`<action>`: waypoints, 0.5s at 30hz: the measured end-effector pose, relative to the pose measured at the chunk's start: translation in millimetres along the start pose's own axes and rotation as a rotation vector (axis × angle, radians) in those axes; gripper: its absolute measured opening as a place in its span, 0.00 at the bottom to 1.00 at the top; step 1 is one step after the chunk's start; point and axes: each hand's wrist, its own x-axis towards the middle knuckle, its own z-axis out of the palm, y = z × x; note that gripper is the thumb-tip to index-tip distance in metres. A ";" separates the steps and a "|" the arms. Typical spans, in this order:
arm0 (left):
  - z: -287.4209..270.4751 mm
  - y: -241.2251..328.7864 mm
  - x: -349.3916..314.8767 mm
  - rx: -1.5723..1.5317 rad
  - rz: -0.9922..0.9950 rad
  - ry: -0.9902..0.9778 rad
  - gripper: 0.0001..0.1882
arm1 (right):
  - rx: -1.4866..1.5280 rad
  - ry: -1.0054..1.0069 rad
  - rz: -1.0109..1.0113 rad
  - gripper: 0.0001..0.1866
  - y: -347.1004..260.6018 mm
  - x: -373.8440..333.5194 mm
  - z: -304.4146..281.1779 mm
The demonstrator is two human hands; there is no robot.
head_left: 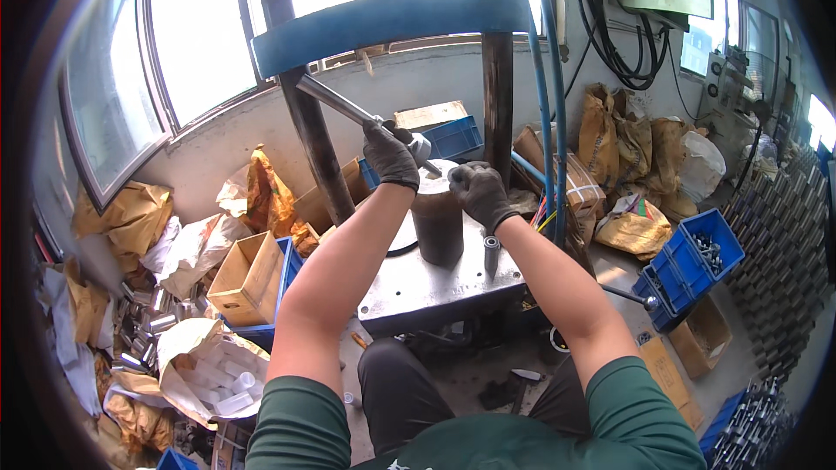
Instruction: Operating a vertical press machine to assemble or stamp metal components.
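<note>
In a dark glove, my left hand (390, 155) is wrapped round a long steel rod (335, 100) with a wider collar. The rod slants from the upper left, and its thin lower end points at the top of a thick upright metal cylinder (438, 231). My right hand (482, 193), gloved too, is closed with bent fingers at the right of the cylinder's top; what it holds, if anything, is hidden. Beneath, a steel plate (396, 292) bears the cylinder. A small round metal sleeve (492, 252) stands on the plate below my right wrist.
A blue press frame crossbar (401, 22) spans above, between dark posts (497, 96). A lever with a ball knob (650, 303) juts out at right. Blue crates (697, 252), stacked metal tubes (775, 252), sacks (614, 139) and a wooden box (246, 278) surround the press.
</note>
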 end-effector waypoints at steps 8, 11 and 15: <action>0.5 -26.6 14.9 0.048 -0.003 -0.016 0.22 | -0.084 0.010 0.044 0.13 -1.3 -4.6 -1.7; 6.9 -35.9 17.2 0.077 -0.033 -0.040 0.24 | 0.088 -0.040 -0.016 0.08 -12.5 -64.8 -51.9; 18.5 -43.5 11.1 0.096 -0.077 0.029 0.26 | -0.063 -0.187 -0.189 0.09 -24.2 -149.4 -163.7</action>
